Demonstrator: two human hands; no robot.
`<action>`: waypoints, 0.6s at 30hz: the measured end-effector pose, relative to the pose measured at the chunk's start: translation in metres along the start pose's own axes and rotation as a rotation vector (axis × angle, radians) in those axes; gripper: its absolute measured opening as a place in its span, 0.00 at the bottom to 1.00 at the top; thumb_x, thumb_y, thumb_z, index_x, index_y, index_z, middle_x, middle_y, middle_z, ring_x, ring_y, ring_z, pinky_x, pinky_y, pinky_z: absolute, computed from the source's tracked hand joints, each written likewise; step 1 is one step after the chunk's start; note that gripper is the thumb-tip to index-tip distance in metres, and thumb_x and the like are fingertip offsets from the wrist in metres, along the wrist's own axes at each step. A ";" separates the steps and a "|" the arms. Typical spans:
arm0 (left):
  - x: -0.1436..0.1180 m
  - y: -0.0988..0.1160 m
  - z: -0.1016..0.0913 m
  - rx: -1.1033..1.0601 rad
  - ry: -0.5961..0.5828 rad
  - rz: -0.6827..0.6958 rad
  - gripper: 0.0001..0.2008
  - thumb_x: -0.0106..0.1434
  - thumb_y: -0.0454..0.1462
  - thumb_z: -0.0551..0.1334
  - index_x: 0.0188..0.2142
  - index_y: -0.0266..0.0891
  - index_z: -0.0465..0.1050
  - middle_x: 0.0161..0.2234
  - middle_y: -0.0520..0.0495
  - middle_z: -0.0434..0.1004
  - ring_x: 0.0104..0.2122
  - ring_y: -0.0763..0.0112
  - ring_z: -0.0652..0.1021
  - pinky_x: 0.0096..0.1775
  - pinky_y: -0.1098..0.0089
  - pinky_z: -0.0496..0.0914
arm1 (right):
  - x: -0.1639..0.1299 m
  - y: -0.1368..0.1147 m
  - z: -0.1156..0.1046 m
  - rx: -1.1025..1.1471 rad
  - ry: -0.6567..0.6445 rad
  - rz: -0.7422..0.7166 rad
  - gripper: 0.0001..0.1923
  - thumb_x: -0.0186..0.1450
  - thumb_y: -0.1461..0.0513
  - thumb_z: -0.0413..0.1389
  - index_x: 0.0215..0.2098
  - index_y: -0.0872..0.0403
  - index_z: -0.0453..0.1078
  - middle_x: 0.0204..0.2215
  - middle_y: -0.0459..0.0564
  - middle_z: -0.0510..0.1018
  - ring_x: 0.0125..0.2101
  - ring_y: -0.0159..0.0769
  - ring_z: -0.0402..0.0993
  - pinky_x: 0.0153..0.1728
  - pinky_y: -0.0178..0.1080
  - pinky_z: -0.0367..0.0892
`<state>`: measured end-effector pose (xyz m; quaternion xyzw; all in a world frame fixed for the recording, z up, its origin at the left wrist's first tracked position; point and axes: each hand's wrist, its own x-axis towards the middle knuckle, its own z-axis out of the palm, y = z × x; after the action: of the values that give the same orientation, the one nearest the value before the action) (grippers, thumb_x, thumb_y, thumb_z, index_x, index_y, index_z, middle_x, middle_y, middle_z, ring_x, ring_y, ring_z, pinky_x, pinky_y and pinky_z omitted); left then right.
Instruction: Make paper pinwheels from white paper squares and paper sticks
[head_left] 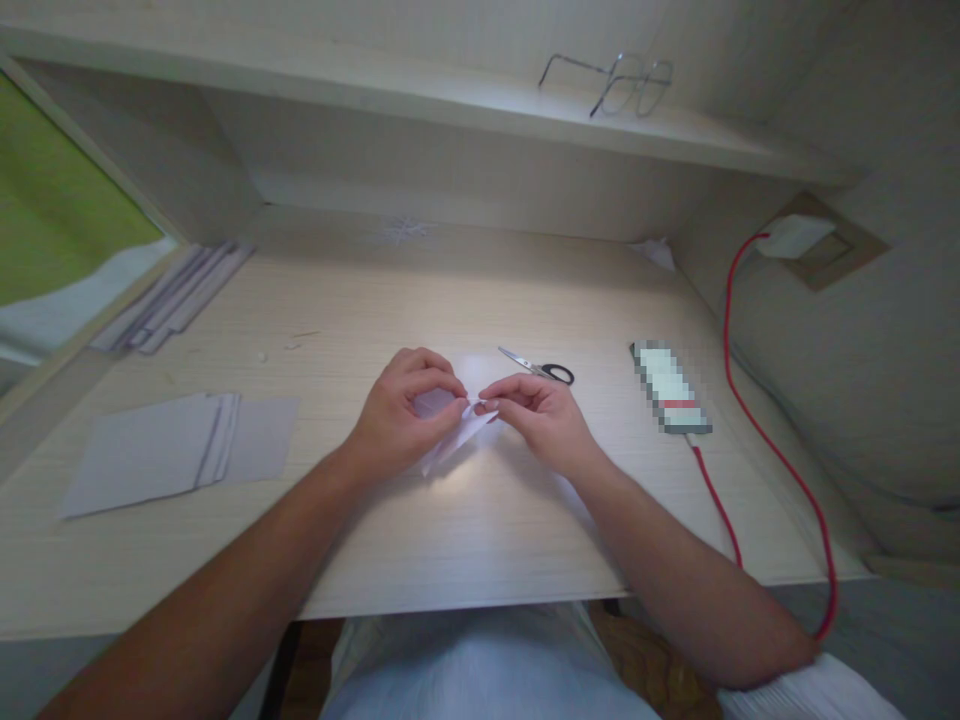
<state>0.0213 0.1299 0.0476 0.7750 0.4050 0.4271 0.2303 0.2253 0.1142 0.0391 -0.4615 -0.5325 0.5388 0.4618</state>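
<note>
A folded piece of white paper (463,440) is held just above the middle of the desk. My left hand (409,405) pinches its upper edge between thumb and fingers. Close beside it, my right hand (541,415) pinches the same paper near its upper right corner. The fingertips of both hands almost meet there and hide part of the fold. Just beyond my right hand lies a pair of scissors (540,369) with black handles, its blades pointing to the left.
Paper sheets (142,455) lie at the left, with folded paper strips (176,300) behind. A phone (670,388) with a red cable (780,450) is at the right. White scraps (405,230) lie at the back. Glasses (630,82) rest on the shelf (375,85).
</note>
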 end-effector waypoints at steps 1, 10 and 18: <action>0.000 -0.001 0.000 0.000 -0.002 0.000 0.02 0.61 0.35 0.68 0.32 0.42 0.80 0.37 0.46 0.77 0.41 0.62 0.76 0.46 0.60 0.70 | 0.000 0.000 0.000 -0.012 0.004 -0.006 0.05 0.58 0.61 0.66 0.33 0.52 0.81 0.31 0.48 0.85 0.33 0.36 0.80 0.40 0.41 0.74; -0.001 -0.001 0.001 -0.165 -0.023 -0.044 0.02 0.61 0.36 0.68 0.33 0.41 0.81 0.38 0.45 0.81 0.40 0.64 0.80 0.45 0.62 0.72 | 0.000 -0.001 0.001 -0.057 0.010 -0.036 0.04 0.59 0.61 0.65 0.33 0.52 0.81 0.31 0.48 0.84 0.34 0.37 0.80 0.40 0.41 0.73; -0.002 0.009 0.000 -0.242 -0.098 -0.246 0.07 0.61 0.41 0.70 0.36 0.41 0.83 0.38 0.45 0.86 0.39 0.62 0.83 0.40 0.66 0.75 | -0.001 -0.001 0.000 -0.025 -0.026 -0.051 0.03 0.59 0.62 0.65 0.33 0.51 0.81 0.31 0.47 0.85 0.34 0.36 0.80 0.42 0.42 0.74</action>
<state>0.0244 0.1236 0.0531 0.7059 0.4307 0.4032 0.3919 0.2250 0.1136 0.0396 -0.4463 -0.5567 0.5264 0.4625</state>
